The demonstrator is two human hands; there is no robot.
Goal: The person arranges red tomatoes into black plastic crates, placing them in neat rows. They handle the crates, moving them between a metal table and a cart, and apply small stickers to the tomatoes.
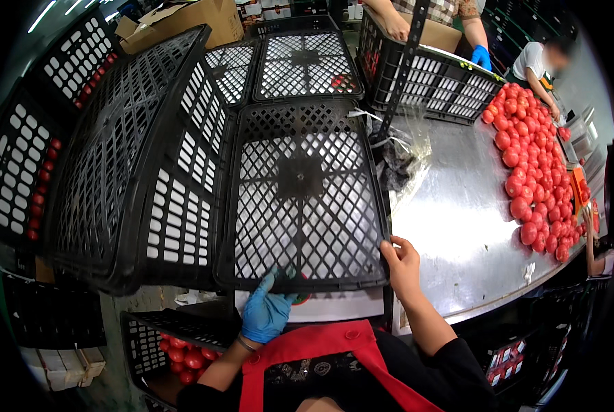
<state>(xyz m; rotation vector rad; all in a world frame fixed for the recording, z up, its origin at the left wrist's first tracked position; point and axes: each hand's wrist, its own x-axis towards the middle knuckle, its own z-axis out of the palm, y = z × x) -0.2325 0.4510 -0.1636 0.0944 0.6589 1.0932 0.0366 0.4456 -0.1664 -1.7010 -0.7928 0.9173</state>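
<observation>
A black plastic lattice crate (300, 177) lies before me with its latticed base uppermost, and white shows through its openings. My left hand (269, 309), in a blue glove, grips the crate's near edge left of its middle; some fingertips show faintly through the lattice. My bare right hand (400, 260) holds the near right corner of the same crate, thumb and fingers at its rim. A tall black crate (183, 170) stands on its side along the left. Many red tomatoes (539, 170) are heaped at the right side of a metal table (456, 206).
Two lattice crates (301, 64) lie beyond mine. An upright perforated metal post (405, 67) and clear plastic film (415, 149) are at the table's left edge. A co-worker's gloved hand (481, 57) is by a large crate (435, 77). A crate of tomatoes (147, 340) stands low at left.
</observation>
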